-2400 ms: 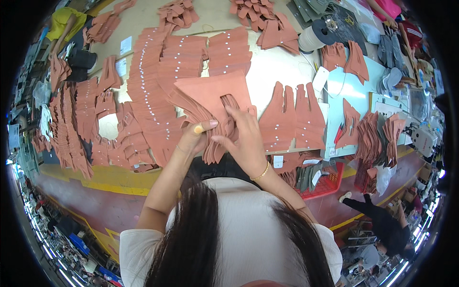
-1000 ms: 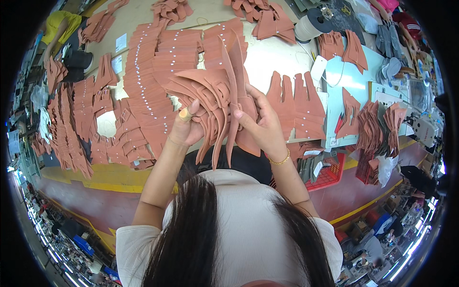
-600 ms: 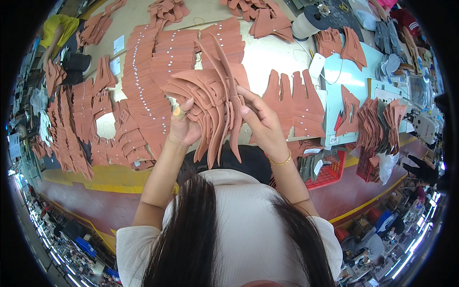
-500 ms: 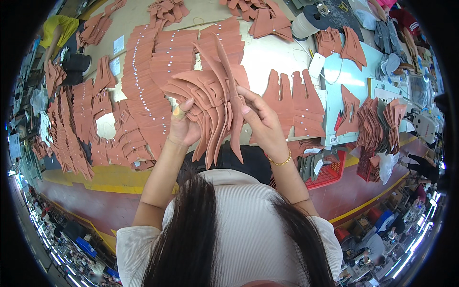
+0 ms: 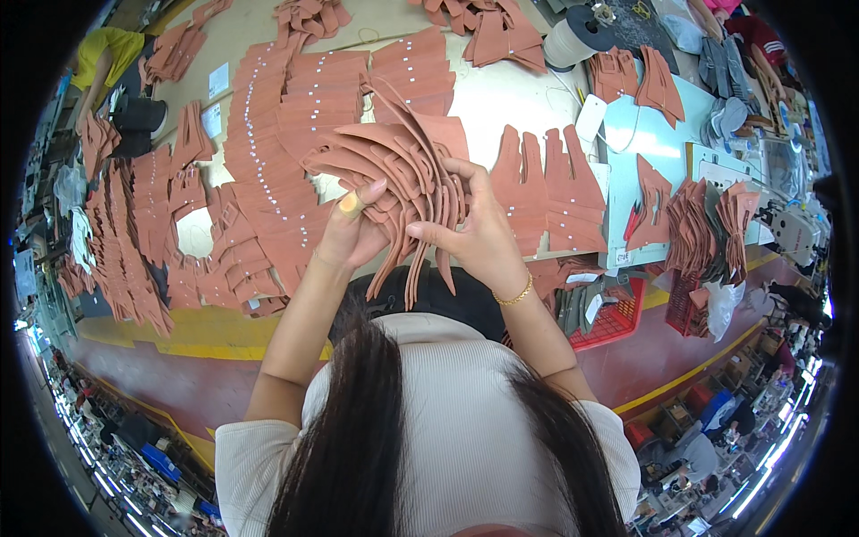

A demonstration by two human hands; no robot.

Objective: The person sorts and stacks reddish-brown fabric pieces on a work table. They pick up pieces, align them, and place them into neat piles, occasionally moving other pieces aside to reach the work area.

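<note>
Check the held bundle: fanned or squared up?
Fanned: the bundle shows separate, staggered edges between the left hand and right hand.

Table (image 5: 501,94): bare stretch ahead, right of center, offers passage.
Center: fanned bundle (image 5: 380,157) stands in the way.
Left: overlapping rows (image 5: 246,152) obstruct.
Right: slotted stacks (image 5: 573,219); beyond, thread cone (image 5: 565,45).

The fanned reddish-brown pieces (image 5: 394,163) partly hide both hands (image 5: 352,231) (image 5: 485,224).

Cream spool (image 5: 564,45) rested on the bench (image 5: 495,103), red plastic basket (image 5: 619,322) sat near its edge, white sewing machine (image 5: 796,238) stood far right.
</note>
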